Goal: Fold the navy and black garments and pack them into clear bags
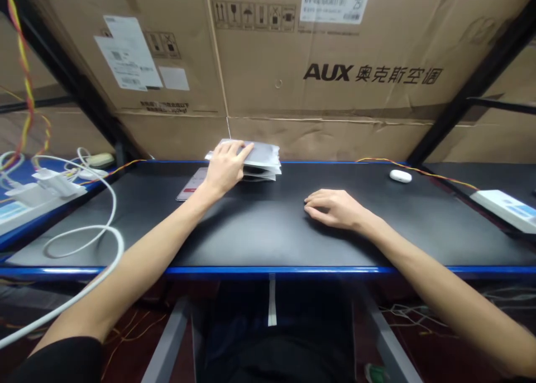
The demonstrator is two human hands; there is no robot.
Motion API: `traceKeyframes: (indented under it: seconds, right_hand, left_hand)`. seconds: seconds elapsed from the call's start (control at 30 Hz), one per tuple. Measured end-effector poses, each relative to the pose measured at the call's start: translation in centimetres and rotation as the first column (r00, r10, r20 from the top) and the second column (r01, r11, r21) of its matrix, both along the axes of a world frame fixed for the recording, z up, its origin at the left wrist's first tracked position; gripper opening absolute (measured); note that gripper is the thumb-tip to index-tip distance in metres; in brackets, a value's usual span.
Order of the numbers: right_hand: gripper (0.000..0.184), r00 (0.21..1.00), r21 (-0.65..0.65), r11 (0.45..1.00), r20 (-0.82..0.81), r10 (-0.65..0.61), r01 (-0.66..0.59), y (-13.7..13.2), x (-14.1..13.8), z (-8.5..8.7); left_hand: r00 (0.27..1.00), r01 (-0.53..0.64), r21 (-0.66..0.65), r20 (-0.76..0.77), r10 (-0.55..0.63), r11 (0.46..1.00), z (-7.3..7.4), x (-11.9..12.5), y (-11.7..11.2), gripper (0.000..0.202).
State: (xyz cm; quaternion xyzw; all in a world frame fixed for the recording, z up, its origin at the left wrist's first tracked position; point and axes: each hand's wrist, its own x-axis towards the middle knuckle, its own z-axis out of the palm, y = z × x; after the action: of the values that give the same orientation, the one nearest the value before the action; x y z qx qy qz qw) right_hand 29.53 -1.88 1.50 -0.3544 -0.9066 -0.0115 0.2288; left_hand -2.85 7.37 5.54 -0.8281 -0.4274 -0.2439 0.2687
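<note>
At the back of the black table mat point(268, 232), my left hand point(226, 162) lies over a stack of flat, translucent plastic packets point(263, 155). Its fingers bend over the far side of the stack, and the hand is closed on it; the underside of the grip is hidden. The packets' right edges are uneven, with a dark gap between upper and lower layers. Partly behind my left wrist, a phone point(193, 184) with a lit screen lies flat. My right hand point(333, 209) rests on the mat, loosely curled, thumb apart from the fingers, holding nothing.
A white earbud case point(401, 176) sits at the back right. White power strips point(508, 210) flank the table, the left one with chargers point(54, 182). A white cable point(115, 243) loops across the left side. A large cardboard box point(268, 65) forms the back wall.
</note>
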Motion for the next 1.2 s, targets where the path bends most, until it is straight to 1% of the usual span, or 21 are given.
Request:
traceKeyframes:
  seconds: [0.03, 0.13, 0.2, 0.27, 0.33, 0.5, 0.63, 0.8, 0.9, 1.03, 1.13, 1.2]
  right_hand:
    - [0.023, 1.0, -0.011, 1.0, 0.011, 0.012, -0.012, 0.0, -0.2, 0.0]
    - [0.022, 1.0, -0.031, 0.999, 0.008, 0.029, -0.029, -0.1, -0.4, 0.1]
    - [0.022, 1.0, -0.043, 0.999, 0.002, 0.026, -0.025, -0.1, -0.4, 0.1]
    - [0.022, 1.0, -0.058, 0.998, -0.003, 0.023, -0.023, -0.1, -0.4, 0.2]
    - [0.022, 1.0, -0.078, 0.997, -0.011, 0.022, -0.023, 0.0, -0.3, 0.1]
    - [0.022, 0.999, -0.115, 0.993, -0.024, 0.023, -0.026, 0.2, -0.2, -0.1]
    - [0.024, 1.0, -0.124, 0.992, -0.023, 0.021, -0.024, 0.2, -0.3, -0.1]
    - [0.025, 1.0, -0.119, 0.993, -0.024, 0.019, -0.022, 0.1, -0.4, -0.1]
    - [0.027, 0.999, -0.111, 0.993, -0.018, 0.027, -0.028, 0.1, -0.4, -0.2]
    - [0.031, 0.999, -0.108, 0.994, -0.017, 0.029, -0.031, 0.2, -0.6, -0.6]
    - [0.038, 0.999, -0.128, 0.991, -0.006, 0.037, -0.038, 0.4, -0.8, -1.1]
    - [0.046, 1.0, -0.172, 0.985, 0.012, 0.025, -0.023, 0.8, -1.0, -1.3]
  left_hand:
    - [1.0, 0.001, -0.026, -0.001, -0.001, 1.0, -0.3, 0.1, 0.5, 0.056]
    - [0.998, 0.037, -0.063, 0.061, -0.033, 0.997, -1.1, 0.4, 1.3, 0.047]
    - [0.995, 0.056, -0.076, 0.092, -0.049, 0.996, -1.3, 0.5, 1.6, 0.043]
    - [0.995, 0.062, -0.091, 0.089, -0.054, 0.994, -1.4, 0.5, 1.8, 0.042]
    - [0.996, 0.044, -0.099, 0.085, -0.036, 0.994, -1.4, 0.4, 2.0, 0.044]
    - [0.994, -0.047, -0.132, 0.09, 0.059, 0.99, -1.3, 0.1, 2.0, 0.05]
    - [0.996, -0.058, -0.165, 0.059, 0.069, 0.985, -1.5, 0.2, 1.9, 0.058]
    - [0.997, -0.05, -0.207, 0.053, 0.062, 0.977, -1.6, 0.2, 1.9, 0.063]
    - [0.997, -0.036, -0.213, 0.059, 0.05, 0.976, -1.6, 0.2, 1.9, 0.063]
    - [0.997, -0.004, -0.19, 0.07, 0.017, 0.982, -1.5, 0.2, 1.8, 0.063]
    - [0.993, 0.067, -0.169, 0.109, -0.049, 0.983, -1.2, 0.5, 1.1, 0.061]
    - [0.979, 0.153, -0.17, 0.158, -0.126, 0.974, -1.1, 1.0, 0.0, 0.057]
